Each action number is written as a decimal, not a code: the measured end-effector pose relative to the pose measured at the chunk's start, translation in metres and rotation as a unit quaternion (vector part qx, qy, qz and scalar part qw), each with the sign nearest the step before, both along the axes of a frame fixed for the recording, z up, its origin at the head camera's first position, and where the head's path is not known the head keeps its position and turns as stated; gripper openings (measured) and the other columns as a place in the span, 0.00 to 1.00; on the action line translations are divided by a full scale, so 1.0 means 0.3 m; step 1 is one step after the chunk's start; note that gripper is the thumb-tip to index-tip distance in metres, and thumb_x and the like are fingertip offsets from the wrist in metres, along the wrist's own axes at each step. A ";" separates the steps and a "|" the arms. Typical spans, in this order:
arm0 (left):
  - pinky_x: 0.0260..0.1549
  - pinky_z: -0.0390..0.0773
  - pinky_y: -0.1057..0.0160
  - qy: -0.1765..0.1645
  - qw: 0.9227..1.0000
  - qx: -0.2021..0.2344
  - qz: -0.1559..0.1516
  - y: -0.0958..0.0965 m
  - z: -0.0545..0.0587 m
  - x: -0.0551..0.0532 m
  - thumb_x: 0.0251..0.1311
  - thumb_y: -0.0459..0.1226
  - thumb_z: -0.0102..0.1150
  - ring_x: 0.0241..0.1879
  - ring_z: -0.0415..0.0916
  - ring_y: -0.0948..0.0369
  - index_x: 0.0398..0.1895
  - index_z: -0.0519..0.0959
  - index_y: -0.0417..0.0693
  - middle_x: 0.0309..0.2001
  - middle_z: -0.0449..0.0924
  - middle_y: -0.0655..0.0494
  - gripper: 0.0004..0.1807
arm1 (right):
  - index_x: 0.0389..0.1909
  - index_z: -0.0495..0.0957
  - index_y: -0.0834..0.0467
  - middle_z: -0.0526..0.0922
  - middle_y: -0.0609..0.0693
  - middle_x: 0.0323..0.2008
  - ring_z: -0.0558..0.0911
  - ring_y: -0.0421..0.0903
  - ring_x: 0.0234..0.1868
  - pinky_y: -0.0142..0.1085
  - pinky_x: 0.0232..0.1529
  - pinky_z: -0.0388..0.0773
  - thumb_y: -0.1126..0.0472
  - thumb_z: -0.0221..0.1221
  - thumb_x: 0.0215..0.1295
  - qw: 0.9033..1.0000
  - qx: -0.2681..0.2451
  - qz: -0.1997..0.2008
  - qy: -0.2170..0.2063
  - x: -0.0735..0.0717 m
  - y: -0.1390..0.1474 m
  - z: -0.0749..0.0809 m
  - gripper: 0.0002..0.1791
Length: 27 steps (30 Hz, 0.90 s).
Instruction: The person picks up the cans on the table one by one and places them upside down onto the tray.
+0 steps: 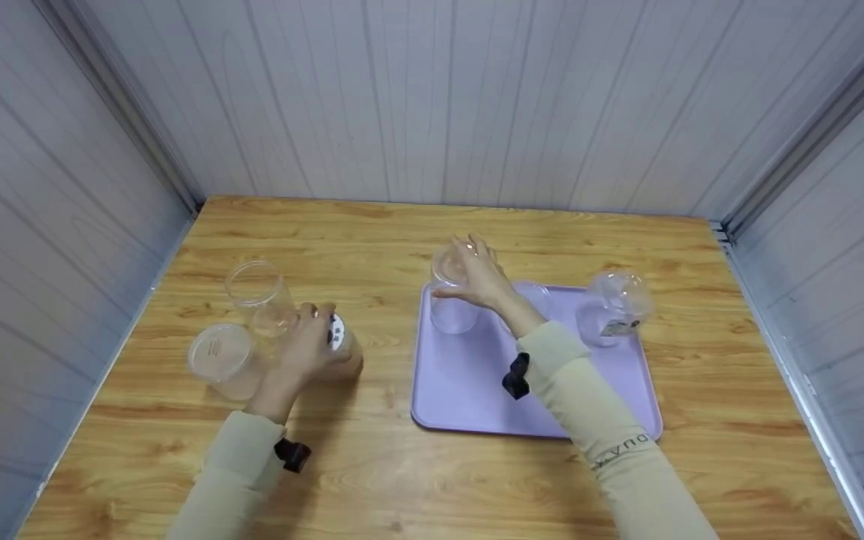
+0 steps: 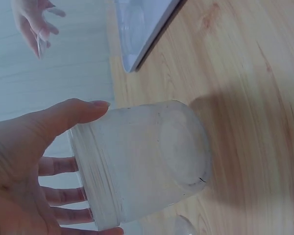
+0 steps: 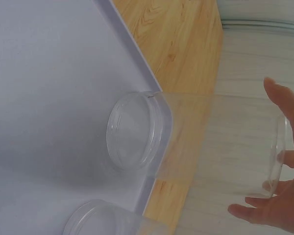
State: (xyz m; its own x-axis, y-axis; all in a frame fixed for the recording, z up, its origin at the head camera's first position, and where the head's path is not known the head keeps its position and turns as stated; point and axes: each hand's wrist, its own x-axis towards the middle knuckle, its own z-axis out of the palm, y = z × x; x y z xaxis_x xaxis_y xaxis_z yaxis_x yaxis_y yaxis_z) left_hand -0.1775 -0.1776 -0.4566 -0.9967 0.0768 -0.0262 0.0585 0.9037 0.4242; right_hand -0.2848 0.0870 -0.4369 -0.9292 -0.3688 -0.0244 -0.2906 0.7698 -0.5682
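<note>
My left hand [image 1: 304, 345] grips a lidded plastic jar [image 2: 147, 156] around its lid, thumb on one side and fingers on the other. The lid bears a dark and white label, and the jar's base is close to the tabletop. At the far left corner of the lilac tray [image 1: 477, 390], a clear plastic jar [image 3: 201, 137] stands upright. My right hand [image 1: 481, 277] is spread around its top; the thumb and an outer finger reach past its sides in the right wrist view. Another clear jar [image 3: 100, 220] on the tray is partly hidden by my right arm.
A clear jar with a label [image 1: 616, 307] stands on the tray's right side. Left of my left hand are a lidded jar [image 1: 222, 356] and a clear jar [image 1: 256, 289]. Panelled walls [image 1: 447, 97] border the wooden table [image 1: 402, 480] at the back and sides.
</note>
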 end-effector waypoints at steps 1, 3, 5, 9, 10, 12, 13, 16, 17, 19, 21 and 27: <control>0.41 0.70 0.44 0.007 1.000 0.004 -0.002 0.005 0.003 0.002 0.38 0.40 0.68 0.49 0.61 0.38 0.57 0.63 0.35 0.50 0.61 0.31 0.40 | 0.67 0.50 0.56 0.44 0.63 0.66 0.46 0.62 0.64 0.56 0.59 0.51 0.43 0.67 0.40 1.000 -0.002 0.001 0.002 0.001 0.001 0.002 0.55; 0.41 0.70 0.45 0.020 1.000 0.012 -0.007 0.016 0.008 0.006 0.38 0.40 0.68 0.48 0.61 0.39 0.56 0.64 0.34 0.50 0.61 0.32 0.39 | 0.67 0.50 0.57 0.44 0.63 0.66 0.45 0.61 0.64 0.57 0.59 0.50 0.43 0.67 0.40 1.000 -0.010 0.000 0.005 0.003 0.003 0.006 0.54; 0.40 0.70 0.46 0.029 0.999 0.015 -0.011 0.025 0.011 0.009 0.38 0.39 0.68 0.48 0.61 0.39 0.56 0.64 0.35 0.50 0.61 0.32 0.39 | 0.67 0.51 0.57 0.44 0.63 0.66 0.45 0.61 0.65 0.57 0.59 0.49 0.43 0.67 0.40 1.000 -0.023 -0.002 0.007 0.005 0.007 0.009 0.54; 0.38 0.71 0.46 0.037 0.999 0.017 -0.015 0.042 0.017 0.015 0.37 0.40 0.68 0.48 0.61 0.40 0.56 0.64 0.35 0.51 0.61 0.33 0.39 | 0.66 0.52 0.57 0.46 0.62 0.66 0.45 0.60 0.65 0.57 0.59 0.48 0.44 0.67 0.40 0.998 -0.052 -0.008 0.022 0.011 0.016 0.010 0.53; 0.38 0.72 0.47 0.038 0.999 0.016 -0.014 0.044 0.018 0.016 0.37 0.40 0.68 0.48 0.61 0.40 0.56 0.65 0.36 0.51 0.61 0.33 0.40 | 0.66 0.53 0.57 0.47 0.62 0.66 0.46 0.60 0.65 0.57 0.59 0.48 0.44 0.67 0.41 0.998 -0.060 -0.008 0.026 0.014 0.018 0.010 0.52; 0.37 0.72 0.47 0.041 0.999 0.016 -0.017 0.049 0.019 0.018 0.37 0.41 0.68 0.48 0.61 0.40 0.56 0.65 0.36 0.51 0.61 0.33 0.40 | 0.65 0.54 0.58 0.48 0.62 0.65 0.47 0.59 0.65 0.57 0.59 0.49 0.44 0.67 0.42 0.997 -0.073 -0.011 0.035 0.021 0.022 0.008 0.51; 0.36 0.73 0.46 0.043 0.999 0.017 -0.018 0.051 0.019 0.018 0.37 0.41 0.67 0.48 0.61 0.40 0.56 0.65 0.35 0.51 0.61 0.33 0.39 | 0.65 0.55 0.58 0.49 0.62 0.65 0.48 0.59 0.64 0.57 0.59 0.49 0.44 0.66 0.42 0.996 -0.079 -0.013 0.039 0.025 0.024 0.007 0.50; 0.35 0.73 0.45 0.044 0.999 0.024 -0.018 0.058 0.018 0.022 0.38 0.42 0.67 0.49 0.61 0.41 0.57 0.64 0.36 0.52 0.61 0.33 0.40 | 0.64 0.58 0.58 0.51 0.61 0.64 0.50 0.59 0.64 0.57 0.58 0.50 0.44 0.66 0.43 0.993 -0.107 -0.022 0.053 0.040 0.029 0.008 0.48; 0.35 0.74 0.45 0.044 0.999 0.027 -0.017 0.061 0.016 0.023 0.38 0.42 0.67 0.49 0.61 0.41 0.57 0.64 0.36 0.52 0.60 0.34 0.40 | 0.63 0.59 0.59 0.52 0.61 0.64 0.51 0.59 0.63 0.57 0.58 0.51 0.44 0.66 0.43 0.991 -0.118 -0.026 0.060 0.046 0.029 0.009 0.47; 0.35 0.74 0.45 0.042 0.998 0.039 -0.015 0.064 0.015 0.028 0.38 0.42 0.68 0.50 0.61 0.41 0.58 0.63 0.36 0.53 0.60 0.34 0.41 | 0.62 0.60 0.59 0.54 0.62 0.63 0.53 0.59 0.63 0.56 0.57 0.53 0.46 0.66 0.44 0.986 -0.143 -0.032 0.075 0.059 0.029 0.013 0.45; 0.37 0.74 0.46 0.042 0.998 0.052 -0.012 0.067 0.012 0.034 0.38 0.42 0.69 0.50 0.60 0.41 0.58 0.63 0.36 0.53 0.60 0.35 0.42 | 0.61 0.62 0.60 0.56 0.63 0.62 0.56 0.59 0.62 0.55 0.57 0.56 0.47 0.66 0.44 0.980 -0.172 -0.038 0.088 0.074 0.026 0.020 0.43; 0.38 0.74 0.47 0.074 0.994 0.077 -0.013 0.077 0.005 0.045 0.38 0.43 0.70 0.48 0.62 0.42 0.57 0.64 0.35 0.51 0.62 0.36 0.42 | 0.56 0.67 0.62 0.65 0.61 0.55 0.64 0.54 0.57 0.48 0.57 0.60 0.55 0.66 0.48 0.956 -0.253 -0.037 0.141 0.120 0.026 0.026 0.34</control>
